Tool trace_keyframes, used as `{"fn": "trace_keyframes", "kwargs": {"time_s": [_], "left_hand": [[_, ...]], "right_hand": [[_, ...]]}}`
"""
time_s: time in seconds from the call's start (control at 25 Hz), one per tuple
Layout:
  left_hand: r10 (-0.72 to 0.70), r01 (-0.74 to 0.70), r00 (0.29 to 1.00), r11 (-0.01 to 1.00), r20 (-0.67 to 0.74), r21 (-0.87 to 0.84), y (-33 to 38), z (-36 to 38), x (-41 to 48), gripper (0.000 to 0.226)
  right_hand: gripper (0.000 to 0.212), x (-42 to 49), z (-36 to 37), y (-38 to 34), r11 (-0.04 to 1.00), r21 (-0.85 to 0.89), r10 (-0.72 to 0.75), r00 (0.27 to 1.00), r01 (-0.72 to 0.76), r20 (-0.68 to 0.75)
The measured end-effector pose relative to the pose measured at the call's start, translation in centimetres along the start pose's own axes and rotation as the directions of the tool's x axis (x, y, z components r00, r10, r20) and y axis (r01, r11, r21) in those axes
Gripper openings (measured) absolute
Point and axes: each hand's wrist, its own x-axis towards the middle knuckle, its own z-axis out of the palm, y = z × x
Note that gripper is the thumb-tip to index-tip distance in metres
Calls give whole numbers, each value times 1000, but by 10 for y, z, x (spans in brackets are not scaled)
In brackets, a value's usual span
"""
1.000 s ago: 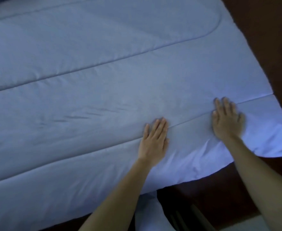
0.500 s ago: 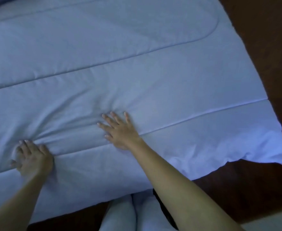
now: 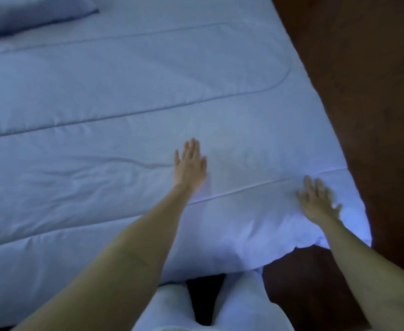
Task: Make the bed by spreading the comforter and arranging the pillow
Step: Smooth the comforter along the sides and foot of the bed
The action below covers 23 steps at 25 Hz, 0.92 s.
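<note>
A pale blue quilted comforter (image 3: 124, 96) lies spread over the bed and fills most of the view. My left hand (image 3: 190, 163) rests flat on it near the middle, fingers together, beside a few soft creases to its left. My right hand (image 3: 318, 201) lies flat with fingers spread on the comforter's near right corner, just below a stitched seam. Both hands hold nothing. A blue pillow (image 3: 29, 13) lies at the far left top, only partly in view.
Dark brown floor (image 3: 363, 91) runs along the bed's right side and under the near corner. My legs in light trousers (image 3: 241, 304) stand against the bed's near edge.
Both hands have swept to the right across the comforter: the left from the near left edge to the middle, the right from the middle to the near right corner. The view tilted up, showing the pillow.
</note>
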Motion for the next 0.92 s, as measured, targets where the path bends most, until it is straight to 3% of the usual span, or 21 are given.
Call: {"fn": "trace_keyframes", "kwargs": {"time_s": [0.08, 0.16, 0.24, 0.36, 0.44, 0.48, 0.6, 0.64, 0.68, 0.72, 0.76, 0.84, 0.92], "left_hand": [[123, -122, 992, 992, 22, -38, 57, 9, 21, 56], [190, -184, 972, 981, 136, -57, 96, 29, 39, 56], [145, -142, 966, 989, 214, -30, 104, 58, 48, 58], [-74, 72, 994, 997, 74, 25, 63, 77, 28, 60], [-274, 274, 962, 962, 12, 19, 25, 74, -4, 61], [-384, 384, 923, 923, -6, -2, 7, 70, -21, 61], [-728, 726, 685, 686, -41, -53, -30, 57, -63, 63], [-793, 792, 605, 609, -68, -56, -33, 53, -66, 63], [-814, 814, 573, 579, -100, -47, -30, 49, -63, 61], [-778, 784, 609, 620, -153, -31, -24, 47, -53, 59], [-691, 706, 693, 709, -205, -3, -14, 44, -37, 57], [-463, 482, 862, 874, -205, 53, 23, 45, 6, 58], [-236, 246, 965, 966, -115, 80, 75, 52, 55, 71]], "right_hand": [[53, 24, -28, 31, 981, 67, 181, 984, -181, 8], [49, 49, -60, 34, 978, 59, 205, 975, -201, -79], [49, 75, -85, 9, 999, 45, 38, 978, -29, -204], [52, 91, -100, -72, 950, 71, -289, 943, 304, -168], [54, 79, -91, -125, 846, 31, -527, 844, 532, -98], [55, 68, -85, -146, 761, 14, -646, 761, 648, -61], [57, 41, -50, -172, 475, -50, -867, 477, 879, 145], [57, 42, -36, -165, 401, -114, -883, 416, 909, 218], [57, 48, -27, -152, 349, -185, -888, 387, 919, 248], [58, 60, -21, -138, 335, -253, -895, 390, 908, 216], [59, 74, -20, -123, 376, -291, -893, 428, 880, 137], [60, 107, -30, -91, 537, -259, -836, 548, 803, -34], [62, 141, -45, -54, 708, -203, -705, 695, 677, -139]]}}
